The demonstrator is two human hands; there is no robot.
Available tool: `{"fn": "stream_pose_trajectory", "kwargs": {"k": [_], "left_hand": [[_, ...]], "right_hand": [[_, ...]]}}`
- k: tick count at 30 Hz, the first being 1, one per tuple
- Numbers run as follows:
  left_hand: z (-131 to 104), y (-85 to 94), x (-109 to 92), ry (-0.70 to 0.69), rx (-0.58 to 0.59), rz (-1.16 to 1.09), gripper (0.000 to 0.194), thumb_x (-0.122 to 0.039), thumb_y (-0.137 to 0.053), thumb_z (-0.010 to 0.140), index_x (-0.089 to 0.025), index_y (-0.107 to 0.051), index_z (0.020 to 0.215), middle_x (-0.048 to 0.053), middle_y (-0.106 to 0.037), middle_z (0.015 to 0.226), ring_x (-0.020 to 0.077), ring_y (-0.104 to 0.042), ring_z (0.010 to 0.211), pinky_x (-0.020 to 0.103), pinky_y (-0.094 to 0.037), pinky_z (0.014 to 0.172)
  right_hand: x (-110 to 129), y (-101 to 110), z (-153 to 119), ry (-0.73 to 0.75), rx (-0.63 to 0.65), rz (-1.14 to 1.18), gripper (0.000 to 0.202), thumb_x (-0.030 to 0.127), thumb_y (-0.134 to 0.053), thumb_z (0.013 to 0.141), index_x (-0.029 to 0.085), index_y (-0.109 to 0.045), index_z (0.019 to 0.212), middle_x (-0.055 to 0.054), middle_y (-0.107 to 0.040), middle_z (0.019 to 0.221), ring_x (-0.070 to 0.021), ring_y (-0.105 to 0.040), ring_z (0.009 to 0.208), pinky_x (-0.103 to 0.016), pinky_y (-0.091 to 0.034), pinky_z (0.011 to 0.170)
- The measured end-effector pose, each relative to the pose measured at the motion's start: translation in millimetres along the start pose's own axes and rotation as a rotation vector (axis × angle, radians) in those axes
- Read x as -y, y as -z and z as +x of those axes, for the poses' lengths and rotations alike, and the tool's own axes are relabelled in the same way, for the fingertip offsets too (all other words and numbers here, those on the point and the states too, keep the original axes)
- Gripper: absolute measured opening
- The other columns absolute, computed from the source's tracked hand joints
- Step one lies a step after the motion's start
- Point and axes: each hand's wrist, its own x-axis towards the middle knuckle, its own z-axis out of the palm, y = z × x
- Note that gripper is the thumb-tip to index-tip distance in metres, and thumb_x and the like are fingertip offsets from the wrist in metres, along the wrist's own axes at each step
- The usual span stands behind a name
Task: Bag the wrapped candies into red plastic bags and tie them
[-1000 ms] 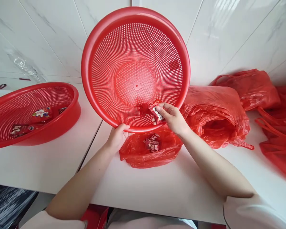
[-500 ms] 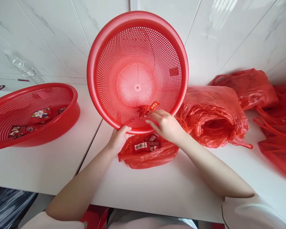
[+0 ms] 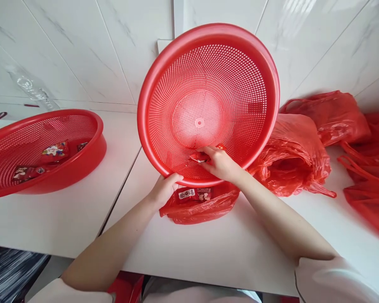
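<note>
A large red perforated basket (image 3: 208,31) is tipped up with its mouth facing me. My left hand (image 3: 166,189) grips its lower rim, thumb over the edge. Inside the basket, near the lower wall, my right hand (image 3: 219,163) is closed on small red candy packets (image 3: 198,157); how many it holds is unclear. Just below the rim lies an open red plastic bag (image 3: 202,211) with several red packets in it, one bearing a white label (image 3: 186,194).
On the left, a second red basket (image 3: 82,168) holds several packets. A clear bottle (image 3: 34,90) lies behind it by the wall. Red plastic bags (image 3: 293,147) fill the right side. A seam (image 3: 121,189) crosses the white table (image 3: 183,248).
The tipped basket has shifted right and slightly down, its right side swinging outward. My left hand has moved a little right with it. My right hand has turned and gathered the packets closer.
</note>
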Motion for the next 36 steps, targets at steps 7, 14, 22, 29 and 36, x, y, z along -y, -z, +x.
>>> {"fn": "stream_pose_trajectory", "kwargs": {"k": [7,14,22,29,36], "left_hand": [[2,-1.5,-5,-0.059,-0.015,0.005,0.008,-0.012,-0.059,0.074,-0.015,-0.066,0.074,0.007,-0.072,0.094,0.0303,-0.061,0.114,0.048,-0.047,0.101],[4,1.9,-6,-0.018,0.029,-0.075,0.018,-0.013,-0.057,0.077,-0.014,-0.07,0.09,0.01,-0.072,0.105,0.0292,-0.063,0.111,0.048,-0.047,0.102],[8,10.1,-8,-0.017,-0.007,-0.09,0.017,-0.014,-0.058,0.076,-0.012,-0.069,0.089,0.011,-0.073,0.106,0.0305,-0.064,0.112,0.048,-0.047,0.103],[6,3.7,-14,0.014,-0.064,-0.109,0.024,-0.013,-0.058,0.073,-0.009,-0.069,0.093,0.013,-0.073,0.104,0.0333,-0.064,0.112,0.05,-0.047,0.102],[7,5.5,-11,-0.003,-0.079,-0.118,0.024,-0.013,-0.059,0.071,-0.009,-0.068,0.093,0.013,-0.073,0.104,0.0338,-0.064,0.112,0.051,-0.047,0.102]], "right_hand": [[9,9,-2,0.02,0.115,-0.03,0.027,0.018,-0.055,0.089,0.016,-0.067,0.113,-0.01,-0.072,0.097,-0.02,-0.069,0.083,-0.033,-0.053,0.076],[18,16,-1,0.032,0.198,-0.11,0.014,0.029,-0.065,0.086,0.026,-0.076,0.095,-0.004,-0.077,0.082,-0.0184,-0.069,0.07,-0.029,-0.049,0.066],[13,12,10,-0.584,-0.075,1.077,0.032,0.047,-0.065,0.085,0.017,-0.068,0.098,-0.005,-0.074,0.083,-0.0161,-0.069,0.065,-0.028,-0.059,0.058],[14,19,9,-0.637,-0.042,1.358,0.033,0.022,-0.081,0.073,0.017,-0.07,0.103,-0.004,-0.075,0.099,-0.0113,-0.072,0.081,-0.019,-0.061,0.075],[13,11,6,-0.664,-0.014,1.27,0.033,0.025,-0.089,0.059,0.017,-0.075,0.089,-0.002,-0.076,0.089,-0.0095,-0.07,0.075,-0.018,-0.059,0.07]]}}
